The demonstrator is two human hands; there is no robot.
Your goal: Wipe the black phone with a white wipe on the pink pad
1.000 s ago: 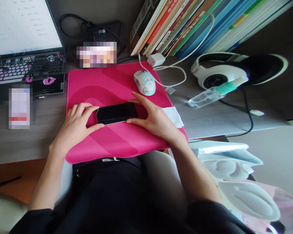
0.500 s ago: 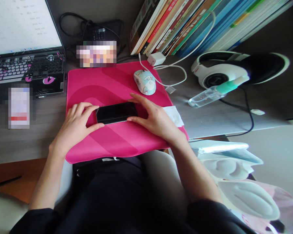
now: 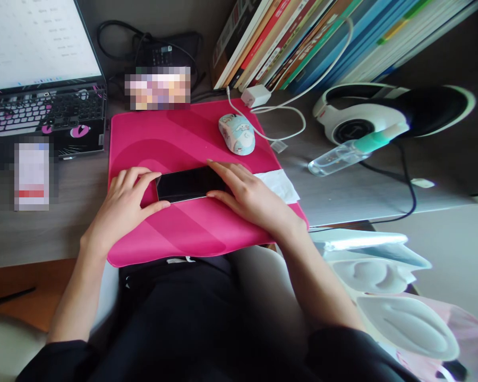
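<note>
A black phone [image 3: 189, 184] with a dark screen lies lengthwise on the pink mat [image 3: 163, 228]. At its left end, my left hand [image 3: 125, 199] grips the edges between thumb and index finger. My right hand [image 3: 249, 193] holds the right end, its thumb at the near edge and its fingers over the far corner. A white tissue [image 3: 281, 185] lies beside my right hand, partly on the mat. Above the hand is a patterned light-blue mouse [image 3: 237, 134].
An open laptop [image 3: 43, 116] and a blurred-out phone [image 3: 32, 175] are at the left. Books [image 3: 282, 42] stand at the back. A white charger [image 3: 256, 95] with its cable, headphones [image 3: 354, 116] and a clear spray bottle [image 3: 338, 158] are at the right.
The fingers of my right hand have shifted slightly along the phone and lowered, and more of the tissue shows. My left hand and the phone look nearly unchanged.
</note>
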